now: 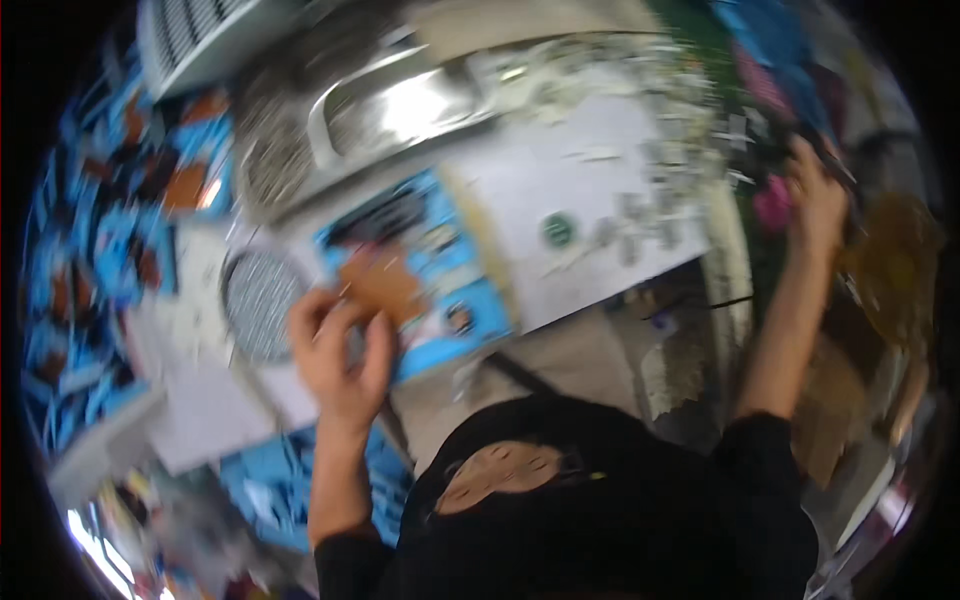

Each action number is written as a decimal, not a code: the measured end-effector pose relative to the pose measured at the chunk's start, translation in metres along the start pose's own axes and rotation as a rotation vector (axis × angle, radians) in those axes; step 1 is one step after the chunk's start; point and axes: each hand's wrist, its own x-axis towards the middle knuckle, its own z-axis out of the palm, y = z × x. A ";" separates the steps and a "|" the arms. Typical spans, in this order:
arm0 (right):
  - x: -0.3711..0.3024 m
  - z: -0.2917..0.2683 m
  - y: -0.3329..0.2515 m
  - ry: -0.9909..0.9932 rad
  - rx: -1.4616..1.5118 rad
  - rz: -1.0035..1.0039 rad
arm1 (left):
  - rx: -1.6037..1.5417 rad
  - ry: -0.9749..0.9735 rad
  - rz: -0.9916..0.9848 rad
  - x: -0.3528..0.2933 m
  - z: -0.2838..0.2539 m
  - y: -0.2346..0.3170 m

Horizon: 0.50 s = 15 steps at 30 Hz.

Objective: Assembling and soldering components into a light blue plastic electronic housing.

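Note:
My left hand [343, 355] is at the lower left corner of a blue printed card [465, 270] with a brown patch on it. Its fingers are half bent and spread, with the thumb apart; whether they touch the card cannot be told. Just left of that hand lies a round grey ribbed disc or dish [262, 303]. Far to the right, my right hand [820, 205] is stretched out past the table's edge, blurred. Its fingers are bent around a dark, long thing [825, 155] whose kind is unclear. A bright pink object [772, 204] is beside the right hand.
A shiny metal tray [410, 105] holds small dark pieces at the back. Light small parts [640, 225] and a round green piece [558, 230] lie on the white table [600, 140]. Blue packages [135, 250] are heaped at left. Brown cardboard [835, 400] stands at right.

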 end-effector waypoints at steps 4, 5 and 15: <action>-0.102 0.046 -0.012 -0.300 0.742 0.167 | -0.070 0.000 0.037 -0.008 -0.002 0.006; -0.132 0.069 -0.028 -0.372 0.674 0.137 | -0.060 -0.053 0.041 -0.007 0.000 0.008; -0.202 0.180 -0.099 -0.833 0.034 -0.525 | -0.017 -0.275 0.261 0.014 0.001 0.015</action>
